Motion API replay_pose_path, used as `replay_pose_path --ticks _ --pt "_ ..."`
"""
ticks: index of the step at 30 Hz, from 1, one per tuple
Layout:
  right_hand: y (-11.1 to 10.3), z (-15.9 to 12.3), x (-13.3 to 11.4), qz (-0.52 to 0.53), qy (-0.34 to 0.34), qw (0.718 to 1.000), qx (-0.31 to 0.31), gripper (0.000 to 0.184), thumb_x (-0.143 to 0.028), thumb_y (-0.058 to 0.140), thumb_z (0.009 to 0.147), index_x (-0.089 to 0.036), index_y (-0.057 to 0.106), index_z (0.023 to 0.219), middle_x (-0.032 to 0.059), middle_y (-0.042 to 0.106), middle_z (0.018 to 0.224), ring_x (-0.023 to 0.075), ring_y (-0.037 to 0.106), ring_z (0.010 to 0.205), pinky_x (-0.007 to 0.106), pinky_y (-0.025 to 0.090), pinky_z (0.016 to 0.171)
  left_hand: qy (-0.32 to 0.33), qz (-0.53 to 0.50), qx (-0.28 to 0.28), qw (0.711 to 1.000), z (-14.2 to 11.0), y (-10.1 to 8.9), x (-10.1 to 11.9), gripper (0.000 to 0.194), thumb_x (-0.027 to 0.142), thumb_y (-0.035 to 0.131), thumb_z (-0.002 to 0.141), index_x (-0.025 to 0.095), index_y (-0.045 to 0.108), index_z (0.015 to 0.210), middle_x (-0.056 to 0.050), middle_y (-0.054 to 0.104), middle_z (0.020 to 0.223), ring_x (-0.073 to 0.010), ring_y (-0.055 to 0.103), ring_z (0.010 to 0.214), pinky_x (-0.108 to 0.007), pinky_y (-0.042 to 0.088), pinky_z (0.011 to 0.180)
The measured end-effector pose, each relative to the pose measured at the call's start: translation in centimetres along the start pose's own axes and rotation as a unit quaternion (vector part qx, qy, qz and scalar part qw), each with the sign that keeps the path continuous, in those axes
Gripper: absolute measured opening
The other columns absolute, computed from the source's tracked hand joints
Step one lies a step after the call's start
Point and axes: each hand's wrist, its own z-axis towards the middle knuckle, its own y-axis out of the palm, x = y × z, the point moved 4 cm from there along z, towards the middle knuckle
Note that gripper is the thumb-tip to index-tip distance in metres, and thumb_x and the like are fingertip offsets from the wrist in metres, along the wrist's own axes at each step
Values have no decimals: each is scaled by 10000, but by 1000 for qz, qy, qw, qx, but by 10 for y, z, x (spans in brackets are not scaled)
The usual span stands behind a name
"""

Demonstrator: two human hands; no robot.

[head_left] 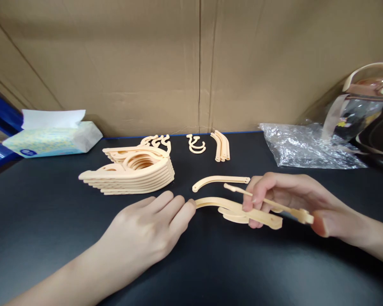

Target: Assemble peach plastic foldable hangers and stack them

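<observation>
My left hand (153, 225) is closed on the near-left end of a cream plastic hanger arm (217, 200), hiding that end. The arm is curved and has a wider piece with an oval loop below it. My right hand (284, 199) has its fingers around the right part of this arm. Between its thumb and fingers it also holds a thin cream piece (281, 206), slightly blurred, which looks like a hanger hook seen edge-on. Just behind the hands, a single curved strip (221, 179) lies on the black table (185, 272).
A stack of cream hangers (140, 180) lies at left, with several hooks (155, 140) behind it. Further right are loose hooks (196, 146) and curved strips (221, 146). A tissue pack (51, 136), clear plastic bag (306, 146) and bottle (359, 112) stand near the cardboard wall (147, 63).
</observation>
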Motion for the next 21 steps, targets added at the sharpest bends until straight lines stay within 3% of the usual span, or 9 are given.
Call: replay_pose_path --ticks 3,6,8,11,14,16,18,21 --pt "3 -2 0 -13 17 1000 -15 517 -593 760 783 -230 653 1135 104 707 1082 237 700 928 373 583 819 -10 -31 3 999 0 0 1 198 122 409 1029 179 598 1015 29 607 687 -160 567 611 -324 374 548" --pt "9 -2 -2 -11 33 999 -37 534 -623 724 803 -219 641 1143 115 700 1098 249 705 966 380 589 815 -89 -207 12 974 1 -1 2 183 176 426 1029 194 563 1149 48 625 705 -115 576 552 -255 412 519" --pt "14 -1 -4 -5 42 998 -50 546 -639 707 809 -210 635 1139 117 697 1092 254 711 979 364 595 788 -132 -380 -57 914 2 3 6 346 173 411 1014 226 454 1353 77 634 711 -87 602 553 -196 411 482" --pt "21 1 -9 -9 44 997 -61 514 -575 756 798 -206 628 1131 100 698 1081 241 717 983 340 601 790 -185 -516 -120 828 3 3 12 494 173 357 1012 319 333 1483 98 660 775 -51 577 509 -138 408 446" --pt "26 1 -14 -32 17 997 -63 439 -446 797 806 -210 626 1134 70 696 1096 186 719 940 303 600 812 -212 -592 -139 765 5 1 13 491 198 295 1037 390 361 1485 77 708 952 -17 523 418 -122 450 443" --pt "28 1 -14 -55 -16 995 -76 418 -393 790 821 -213 622 1158 60 689 1109 172 718 932 288 603 813 -214 -629 -163 729 5 2 15 476 191 294 1043 411 450 1436 48 728 1089 -18 605 462 -118 477 446" --pt "30 0 -12 -73 -30 992 -95 426 -370 778 827 -223 614 1192 59 687 1125 184 714 973 290 607 826 -229 -651 -187 699 3 4 18 461 191 315 1043 391 480 1425 48 761 943 -54 668 502 -116 475 419" --pt "31 -1 -6 -53 3 993 -108 429 -430 766 821 -211 637 1167 87 683 1162 203 705 1004 320 615 829 -275 -677 -217 647 -5 10 22 434 229 360 1046 347 451 1454 50 743 732 -106 714 548 -118 495 404"
